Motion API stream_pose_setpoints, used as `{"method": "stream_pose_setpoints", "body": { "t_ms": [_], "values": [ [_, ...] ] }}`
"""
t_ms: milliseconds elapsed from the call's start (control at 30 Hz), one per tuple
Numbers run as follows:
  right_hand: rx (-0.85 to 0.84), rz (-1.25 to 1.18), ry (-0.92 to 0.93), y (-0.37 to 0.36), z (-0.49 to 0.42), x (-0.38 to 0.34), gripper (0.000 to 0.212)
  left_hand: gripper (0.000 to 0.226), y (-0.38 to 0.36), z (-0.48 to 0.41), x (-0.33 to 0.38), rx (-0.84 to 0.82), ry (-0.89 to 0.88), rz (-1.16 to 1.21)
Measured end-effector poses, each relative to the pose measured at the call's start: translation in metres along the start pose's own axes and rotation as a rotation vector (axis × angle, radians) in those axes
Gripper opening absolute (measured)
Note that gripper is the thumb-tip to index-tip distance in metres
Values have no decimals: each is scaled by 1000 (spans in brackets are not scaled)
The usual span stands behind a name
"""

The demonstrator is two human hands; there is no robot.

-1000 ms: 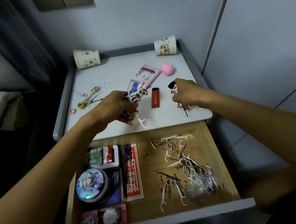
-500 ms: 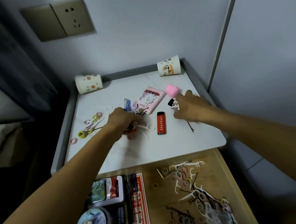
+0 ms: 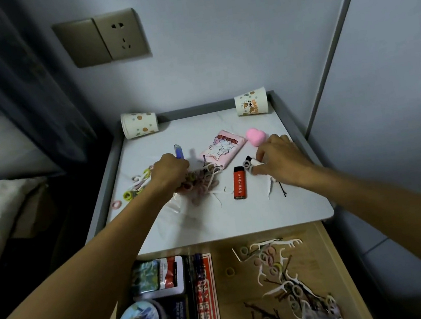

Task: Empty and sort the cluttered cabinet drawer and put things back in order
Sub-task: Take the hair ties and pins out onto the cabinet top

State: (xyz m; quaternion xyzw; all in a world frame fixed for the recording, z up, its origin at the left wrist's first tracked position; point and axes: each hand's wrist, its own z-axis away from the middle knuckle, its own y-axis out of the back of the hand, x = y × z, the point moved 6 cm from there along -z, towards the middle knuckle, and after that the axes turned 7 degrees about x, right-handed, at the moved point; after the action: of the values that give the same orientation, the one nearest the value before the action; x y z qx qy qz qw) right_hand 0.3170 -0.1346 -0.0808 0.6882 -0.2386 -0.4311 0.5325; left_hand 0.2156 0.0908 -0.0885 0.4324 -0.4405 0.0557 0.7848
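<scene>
Left hand (image 3: 171,174) hides hair ties (image 3: 202,180); right hand (image 3: 282,162) pinches blurry item (image 3: 252,162)

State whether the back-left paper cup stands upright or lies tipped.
Tipped: the paper cup lies on its side, its rim facing left, its base right.

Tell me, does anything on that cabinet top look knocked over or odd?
The dotted paper cup in the back left corner of the white cabinet top lies on its side, as if tipped over; the printed paper cup at back right stands.

The white cabinet top (image 3: 212,220) bears paper cups (image 3: 140,124), a red lighter (image 3: 239,182), a pink pouch (image 3: 222,148) and hair ties (image 3: 129,195).
</scene>
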Motion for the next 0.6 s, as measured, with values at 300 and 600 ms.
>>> {"method": "stream_pose_setpoints", "body": {
  "t_ms": [300, 600],
  "values": [
    [76, -84, 56, -1, -12, -12, 30, 27, -1, -14, 3, -31, -21, -20],
    [-62, 127, 242, -11, -28, -8, 50, 26, 1, -30, 7, -2, -66, -110]
  ]
}}
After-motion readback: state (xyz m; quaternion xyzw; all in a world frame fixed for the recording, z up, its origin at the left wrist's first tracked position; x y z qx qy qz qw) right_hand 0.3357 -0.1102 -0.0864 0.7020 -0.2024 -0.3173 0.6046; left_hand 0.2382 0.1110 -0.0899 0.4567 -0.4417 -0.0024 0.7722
